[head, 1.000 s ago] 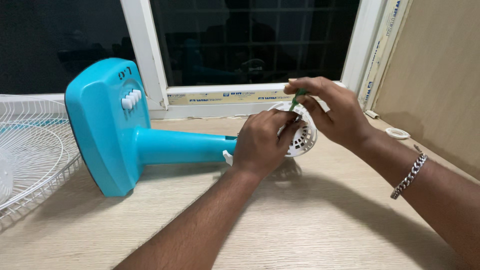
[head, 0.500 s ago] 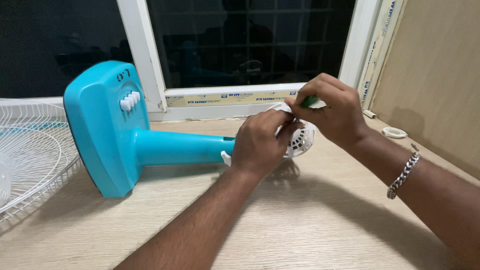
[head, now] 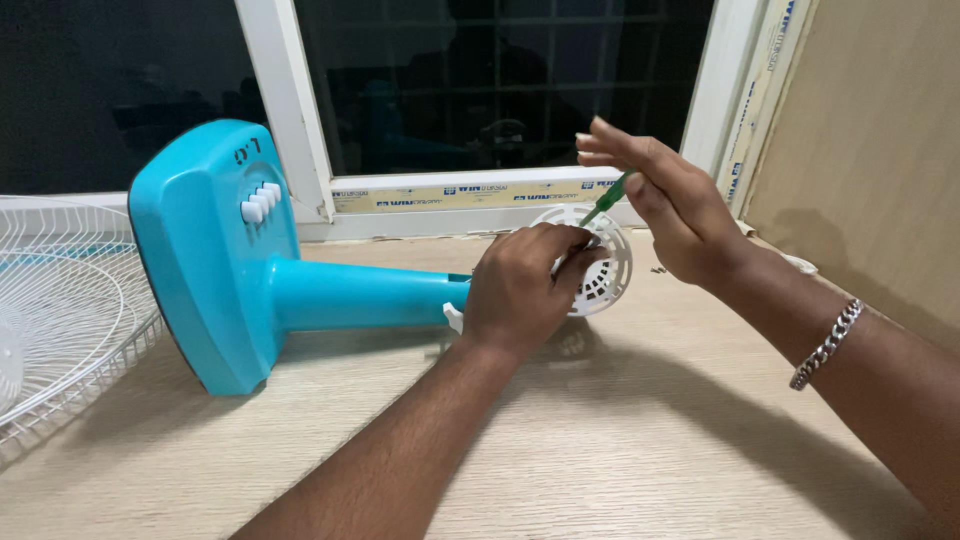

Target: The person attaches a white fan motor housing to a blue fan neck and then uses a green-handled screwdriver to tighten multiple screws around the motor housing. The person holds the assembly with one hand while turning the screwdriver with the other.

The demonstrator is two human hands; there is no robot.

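Observation:
A turquoise fan stand (head: 230, 260) lies on its side on the wooden table (head: 600, 440), its base to the left and its neck pointing right. At the neck's end is a white vented motor housing (head: 605, 270). My left hand (head: 520, 285) grips this housing from the near side. My right hand (head: 660, 205) is above and right of it, fingers stretched out, with a thin green screwdriver (head: 605, 203) held against the palm. The screwdriver's tip points down at the housing's top.
A white wire fan guard (head: 60, 300) lies at the left edge of the table. A white window frame (head: 290, 120) with dark glass runs along the back. A brown board (head: 870, 150) stands at the right. A small white ring lies near it, mostly hidden by my wrist.
My right hand has opened its fingers and lifted slightly, and the green screwdriver shows more of its length. My left hand stays on the housing.

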